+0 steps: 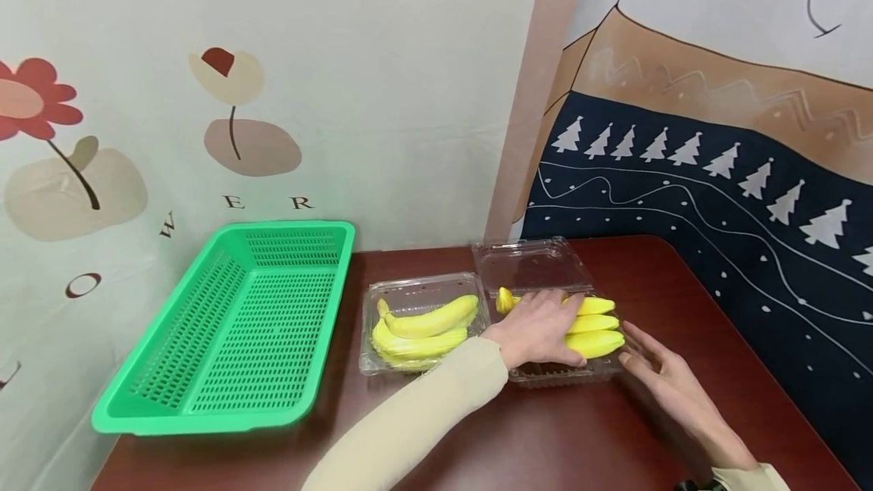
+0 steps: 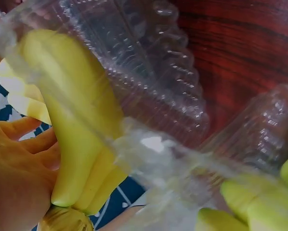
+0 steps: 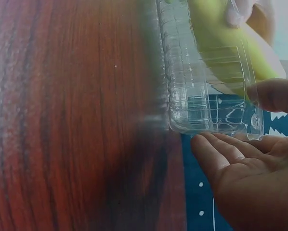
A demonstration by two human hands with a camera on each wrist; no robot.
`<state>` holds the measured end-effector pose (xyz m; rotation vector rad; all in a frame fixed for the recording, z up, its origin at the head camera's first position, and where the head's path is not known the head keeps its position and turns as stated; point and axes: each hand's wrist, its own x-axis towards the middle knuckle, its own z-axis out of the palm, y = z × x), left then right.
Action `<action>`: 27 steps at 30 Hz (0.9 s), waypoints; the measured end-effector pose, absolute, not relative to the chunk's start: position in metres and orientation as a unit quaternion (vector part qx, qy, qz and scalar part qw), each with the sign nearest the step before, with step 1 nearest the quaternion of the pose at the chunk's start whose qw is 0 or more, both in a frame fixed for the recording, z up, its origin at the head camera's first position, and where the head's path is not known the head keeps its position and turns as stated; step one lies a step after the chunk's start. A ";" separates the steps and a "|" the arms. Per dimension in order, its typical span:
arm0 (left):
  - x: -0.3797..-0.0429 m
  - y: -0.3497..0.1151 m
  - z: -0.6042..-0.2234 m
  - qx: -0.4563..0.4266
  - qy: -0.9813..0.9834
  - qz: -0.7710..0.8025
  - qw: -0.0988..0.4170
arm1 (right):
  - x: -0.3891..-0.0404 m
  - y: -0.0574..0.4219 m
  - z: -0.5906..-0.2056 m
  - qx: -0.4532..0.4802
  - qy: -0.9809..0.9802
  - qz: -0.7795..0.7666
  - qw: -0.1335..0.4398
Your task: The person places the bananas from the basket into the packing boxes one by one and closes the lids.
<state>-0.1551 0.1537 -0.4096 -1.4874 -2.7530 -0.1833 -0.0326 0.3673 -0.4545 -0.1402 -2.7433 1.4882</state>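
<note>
Left fingers (image 1: 561, 312) clasp smooth, tapering yellow bananas (image 1: 595, 342), right fingers (image 3: 210, 153) parted at a clear box (image 3: 192, 108).

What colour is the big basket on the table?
The basket is bright green, seen best in the head view.

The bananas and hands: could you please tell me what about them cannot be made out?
Head view: middle of the bananas, covered by the left hand.
Left wrist view: that hand's fingertips, hidden behind the bananas.
Right wrist view: part of the right hand, cut off by the right edge.
</note>
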 end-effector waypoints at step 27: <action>-0.155 0.132 -0.416 -0.502 -0.865 0.006 0.015 | -0.036 0.364 -0.459 -0.014 -0.854 0.519 0.025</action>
